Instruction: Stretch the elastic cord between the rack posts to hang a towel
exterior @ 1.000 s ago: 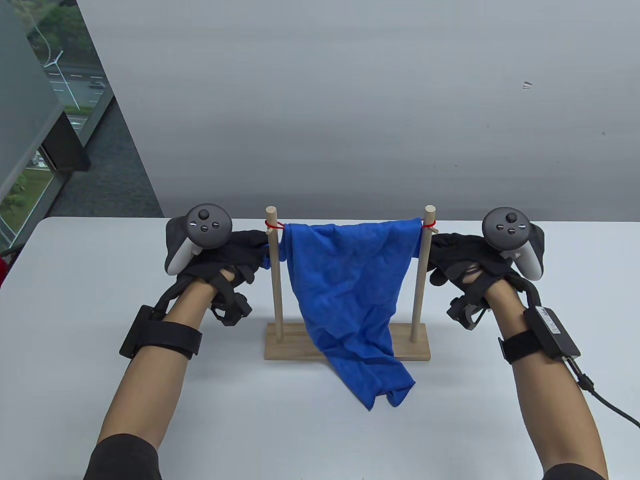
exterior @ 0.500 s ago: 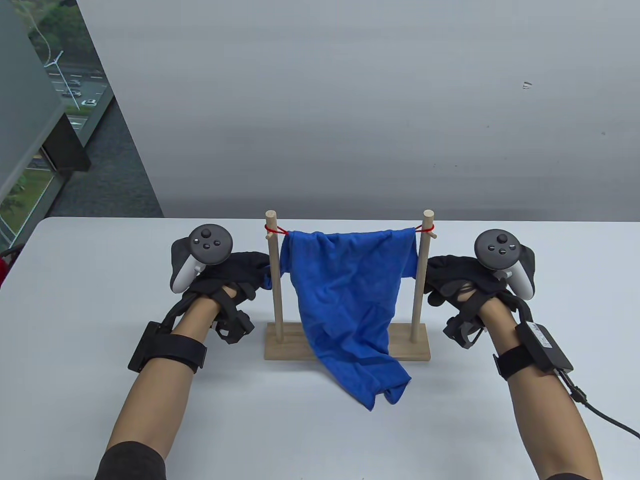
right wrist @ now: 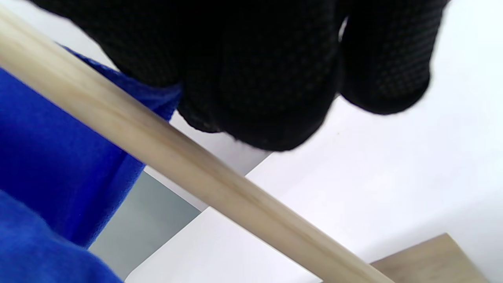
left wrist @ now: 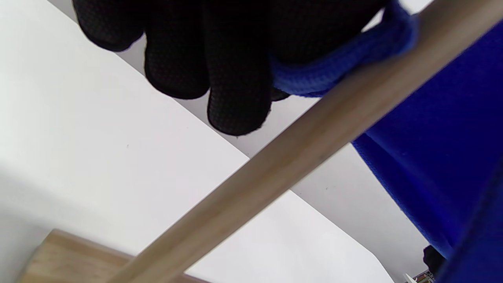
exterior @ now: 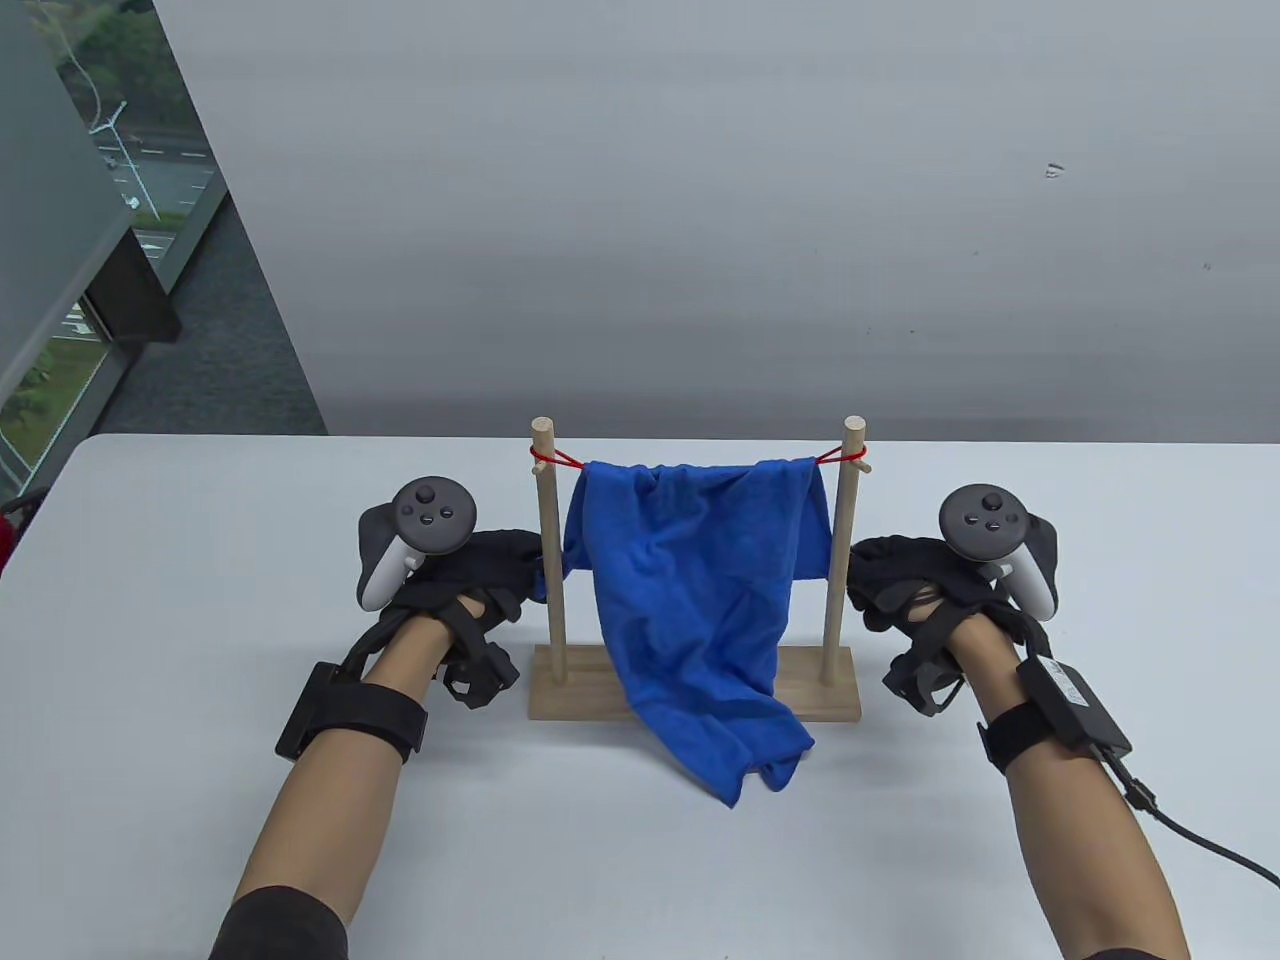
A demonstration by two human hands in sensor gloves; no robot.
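At centre of the table view, blue towel [exterior: 700, 600] hangs over red elastic cord [exterior: 560, 460] strung between both rack posts [exterior: 549, 560], tail on white table [exterior: 640, 860]. Left hand [exterior: 470, 575] and right hand [exterior: 905, 585] flank the posts. Left wrist view: fingers [left wrist: 235, 78] pinch the towel's edge [left wrist: 338, 67] against the post. Right wrist view: fingers [right wrist: 255, 78] curled on the towel's other edge [right wrist: 157, 98].

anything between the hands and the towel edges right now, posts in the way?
Nothing visible blocks them. The left hand already grips the blue towel edge just outside the left post. The right hand touches the towel edge at the right post.
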